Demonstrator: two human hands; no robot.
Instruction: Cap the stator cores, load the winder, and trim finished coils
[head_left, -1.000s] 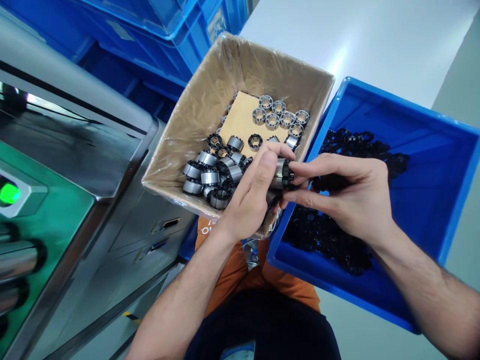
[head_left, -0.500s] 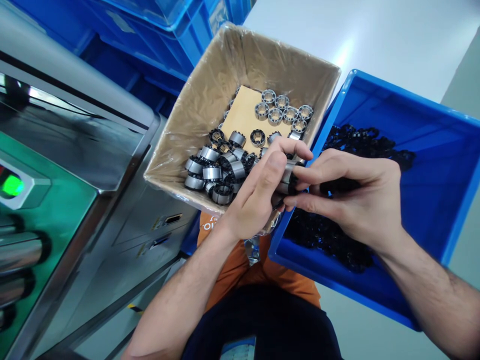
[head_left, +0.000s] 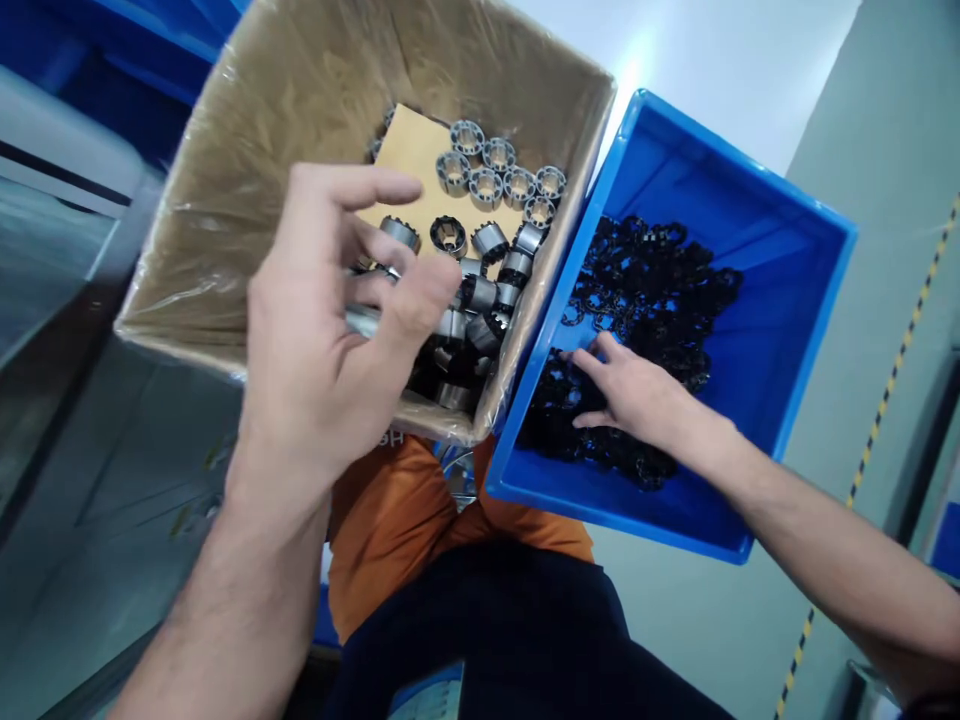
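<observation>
My left hand [head_left: 322, 310] hovers over the cardboard box [head_left: 187, 250], fingers loosely curled and apart, with nothing visible in them. Below it lies a heap of metal stator cores [head_left: 480, 292] with black toothed end pieces, partly hidden by the hand. Bare grey stator cores [head_left: 486, 187] stand grouped on a cardboard sheet [head_left: 409, 150] deeper in the box. In the blue bin [head_left: 814, 240], my right hand [head_left: 637, 390] reaches down with thumb and fingers spread. Its fingertips are at the pile of black plastic ring pieces [head_left: 660, 290].
Clear plastic film lines the box. The blue bin stands close against the box's right side. Behind both is a white surface [head_left: 720, 60]. A metal cabinet [head_left: 135, 440] is on the left, and a yellow-black floor stripe [head_left: 892, 390] runs along the right.
The hands, together on a stator core before, have separated. My right hand has moved down into the blue bin; my left has opened above the box. The core is no longer seen between them.
</observation>
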